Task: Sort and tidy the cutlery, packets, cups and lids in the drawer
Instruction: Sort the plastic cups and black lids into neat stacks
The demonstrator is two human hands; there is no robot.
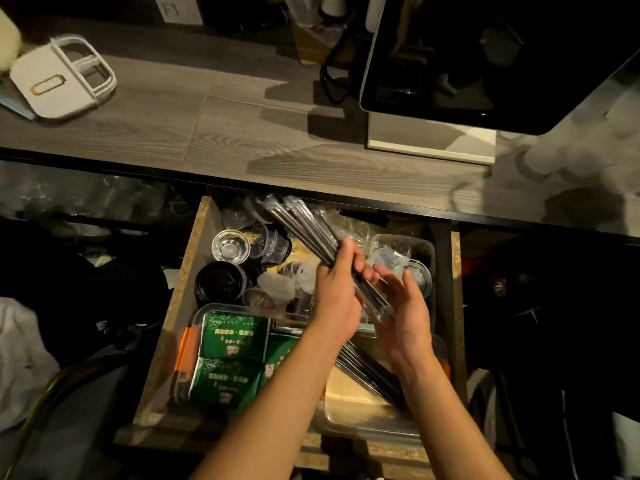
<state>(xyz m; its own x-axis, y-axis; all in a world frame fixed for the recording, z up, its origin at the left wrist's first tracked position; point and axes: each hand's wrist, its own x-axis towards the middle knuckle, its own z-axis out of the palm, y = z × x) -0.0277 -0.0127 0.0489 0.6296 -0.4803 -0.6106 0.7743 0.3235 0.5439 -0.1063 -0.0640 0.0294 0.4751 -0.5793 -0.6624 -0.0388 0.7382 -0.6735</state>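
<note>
Above the open drawer (180, 289), my left hand (337, 296) grips a bundle of wrapped black cutlery (304, 223) that slants up to the back left. My right hand (403, 310) lies with straight fingers against the bundle's lower end. More wrapped cutlery (370, 372) lies in a clear tray (363, 420) at the front right. Green packets (232, 341) fill a clear box at the front left. Clear small cups (230, 245), a black lid stack (220, 282) and translucent lids (277, 285) crowd the back.
A clear container of lids (415, 251) sits at the drawer's back right. The wooden counter (207, 133) above holds a white lidded box (62, 77) at the left and a screen on a stand (450, 81) at the right. Dark clutter flanks the drawer.
</note>
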